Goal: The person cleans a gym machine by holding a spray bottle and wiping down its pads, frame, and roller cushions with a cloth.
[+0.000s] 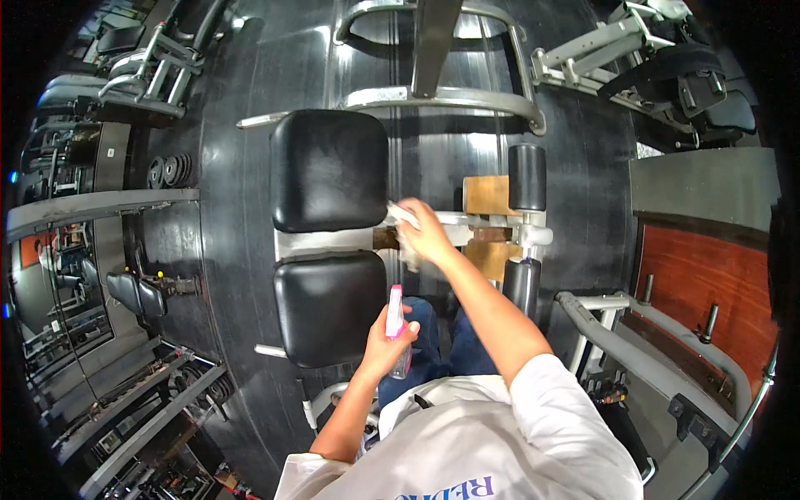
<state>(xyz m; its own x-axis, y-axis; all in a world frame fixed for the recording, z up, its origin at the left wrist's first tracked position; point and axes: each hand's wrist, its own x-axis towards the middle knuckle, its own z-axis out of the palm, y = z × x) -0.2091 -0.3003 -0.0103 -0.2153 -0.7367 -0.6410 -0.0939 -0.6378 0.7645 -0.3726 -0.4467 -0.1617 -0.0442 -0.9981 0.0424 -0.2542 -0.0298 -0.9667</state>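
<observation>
My left hand grips a clear spray bottle with a pink and white trigger head, held upright over my lap. In my right hand is a pale cloth, partly blurred, with one end at the near corner of a black padded cushion. A second black cushion lies beside it, closer to me. Both pads sit on a light metal frame of an exercise machine. Whether the cloth touches the pad, I cannot tell.
Black foam rollers and wooden foot plates are on the machine's right. A curved metal frame spans the far side. Weight plates stand at left. Another machine's grey frame is at right, close to my arm.
</observation>
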